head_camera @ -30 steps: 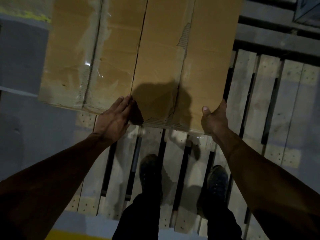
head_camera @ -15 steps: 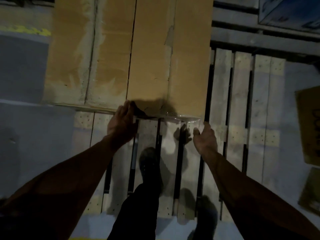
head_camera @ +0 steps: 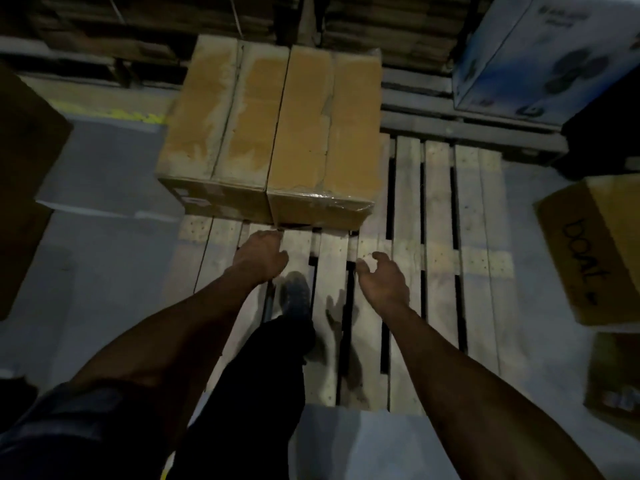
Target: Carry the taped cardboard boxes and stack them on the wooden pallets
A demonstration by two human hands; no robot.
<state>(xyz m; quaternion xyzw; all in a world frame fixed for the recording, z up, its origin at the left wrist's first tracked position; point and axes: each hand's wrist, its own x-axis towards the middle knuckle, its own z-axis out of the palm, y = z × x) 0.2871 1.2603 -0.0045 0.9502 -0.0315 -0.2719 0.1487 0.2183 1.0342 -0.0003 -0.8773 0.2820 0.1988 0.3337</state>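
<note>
Since the taped cardboard boxes (head_camera: 270, 133) sit side by side at the far left of the wooden pallet (head_camera: 440, 237), we'd guess they're stiff, bulky and slick where taped. We'd lift from the bottom corners. Left hand (head_camera: 259, 258) touches the near bottom edge, fingers hidden; right hand (head_camera: 382, 280) hangs loosely curled, holding nothing.

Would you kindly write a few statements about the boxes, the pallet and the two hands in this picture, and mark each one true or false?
1. Two cardboard boxes sit side by side on the wooden pallet. True.
2. The right hand grips a box. False: it hangs free above the slats, holding nothing.
3. The left hand is at the lower front edge of the boxes. True.
4. The boxes cover the whole pallet. False: the slats to their right and in front are bare.
5. A blue-and-white printed box stands at the upper right. True.
</note>
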